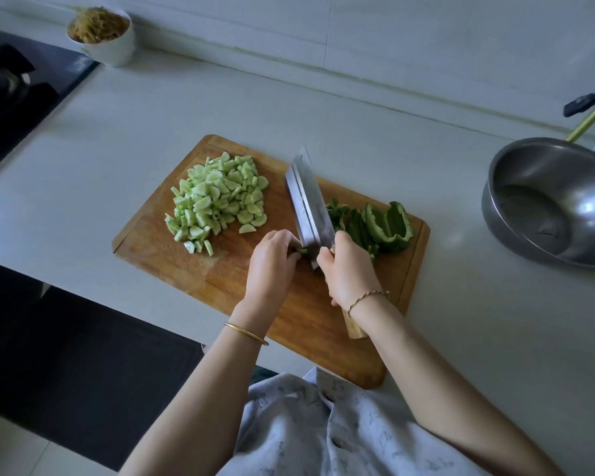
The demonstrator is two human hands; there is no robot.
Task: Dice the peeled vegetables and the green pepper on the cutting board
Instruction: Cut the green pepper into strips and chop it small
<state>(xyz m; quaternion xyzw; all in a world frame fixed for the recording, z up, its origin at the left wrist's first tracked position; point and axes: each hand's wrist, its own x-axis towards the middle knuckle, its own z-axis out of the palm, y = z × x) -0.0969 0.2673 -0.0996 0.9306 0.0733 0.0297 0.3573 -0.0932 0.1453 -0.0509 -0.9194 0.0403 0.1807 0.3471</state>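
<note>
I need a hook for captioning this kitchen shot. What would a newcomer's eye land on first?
First the big cleaver, gripped by the right hand at the middle of the cutting board, blade down beside the left hand, which steadies a bit of green pepper. Next comes the pile of pale diced vegetable on the board's far left, then the shiny steel bowl on the counter at right.

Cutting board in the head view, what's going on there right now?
A person is dicing on the wooden cutting board. The right hand grips the cleaver, blade down, while the left hand holds a green pepper strip beside it. A pile of diced pale vegetable lies on the board's left; larger pepper pieces wait on the right. A steel bowl stands on the counter nearby.
</note>
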